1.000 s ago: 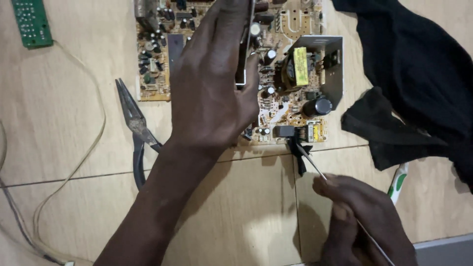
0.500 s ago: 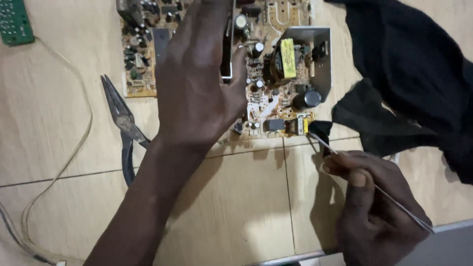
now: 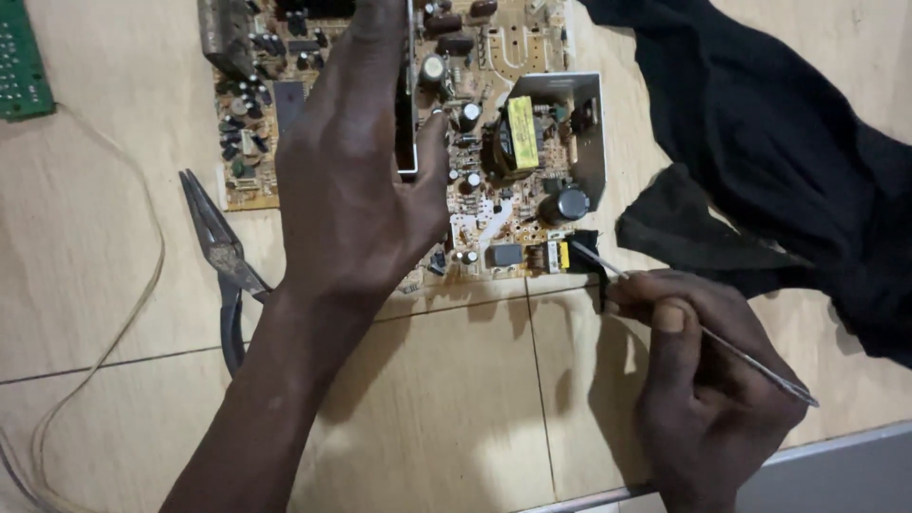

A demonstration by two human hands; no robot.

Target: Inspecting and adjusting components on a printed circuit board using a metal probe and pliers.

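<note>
On a tan tiled floor (image 3: 456, 418), the left hand (image 3: 356, 180) presses flat on a circuit board (image 3: 494, 142) lying at the floor's far edge, while the right hand (image 3: 708, 380) pinches a thin metal probe (image 3: 750, 359) at the board's near right corner.
</note>
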